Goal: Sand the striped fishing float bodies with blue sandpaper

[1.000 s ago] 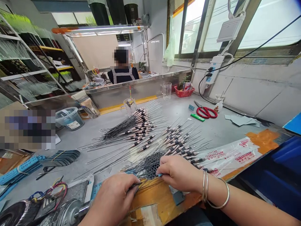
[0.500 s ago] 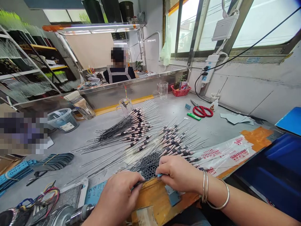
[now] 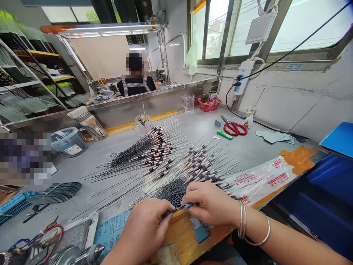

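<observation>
My left hand (image 3: 145, 230) and my right hand (image 3: 211, 202) meet at the near edge of the grey bench, both pinched on one thin dark float rod (image 3: 173, 210) held between them. Silver bangles ring my right wrist. Just beyond the fingers lies a fan of thin rods with pink-and-black banded bodies (image 3: 202, 165). A second, larger fan of the same rods (image 3: 149, 149) spreads farther back. Under my hands is an orange-taped patch (image 3: 183, 232) with a small blue pad.
Red scissors (image 3: 234, 129) and a green lighter (image 3: 224, 135) lie right of the rods. A glass mug (image 3: 188, 104), red basket (image 3: 209, 105) and plastic tub (image 3: 68, 141) stand farther back. A motor with coloured wires (image 3: 52, 246) sits near left. Another person (image 3: 135, 79) works beyond the metal divider.
My two hands have drawn closer together over the orange patch, the left sliding right along the rod. The camera has shifted slightly, moving the scene left.
</observation>
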### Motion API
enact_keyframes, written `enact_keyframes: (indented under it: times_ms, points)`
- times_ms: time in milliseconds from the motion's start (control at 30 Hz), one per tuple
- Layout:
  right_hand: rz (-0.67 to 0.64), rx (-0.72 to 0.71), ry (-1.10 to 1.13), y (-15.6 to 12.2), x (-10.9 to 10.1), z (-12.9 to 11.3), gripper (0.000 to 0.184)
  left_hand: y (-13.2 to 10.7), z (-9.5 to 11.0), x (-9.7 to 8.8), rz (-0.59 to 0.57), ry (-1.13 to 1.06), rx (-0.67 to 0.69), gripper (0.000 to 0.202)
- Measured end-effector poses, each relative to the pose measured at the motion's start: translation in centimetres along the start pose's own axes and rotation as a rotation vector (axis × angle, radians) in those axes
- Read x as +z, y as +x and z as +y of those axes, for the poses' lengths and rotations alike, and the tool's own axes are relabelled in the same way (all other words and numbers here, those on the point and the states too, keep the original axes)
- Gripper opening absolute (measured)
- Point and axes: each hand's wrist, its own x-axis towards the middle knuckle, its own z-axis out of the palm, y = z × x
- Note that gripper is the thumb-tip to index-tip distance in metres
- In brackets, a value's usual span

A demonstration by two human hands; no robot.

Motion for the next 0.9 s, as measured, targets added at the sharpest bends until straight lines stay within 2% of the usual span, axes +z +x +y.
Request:
enact_keyframes:
  times_ms: [167,567,900]
  points:
    - [-0.003,0.016,-0.005,-0.3,0.0,0.3,0.015,0.5,0.3,0.3,0.003,-0.016,0.009,0.021]
    - [0.087,-0.013,0.115,-1.4,-0.4,0.9,0.020,1.2,0.9,0.6,-0.009,-0.032,0.022,0.020]
    - [0.090,-0.017,0.107,-2.0,-0.8,1.4,0.019,1.8,1.3,0.8,0.001,-0.063,0.040,0.019]
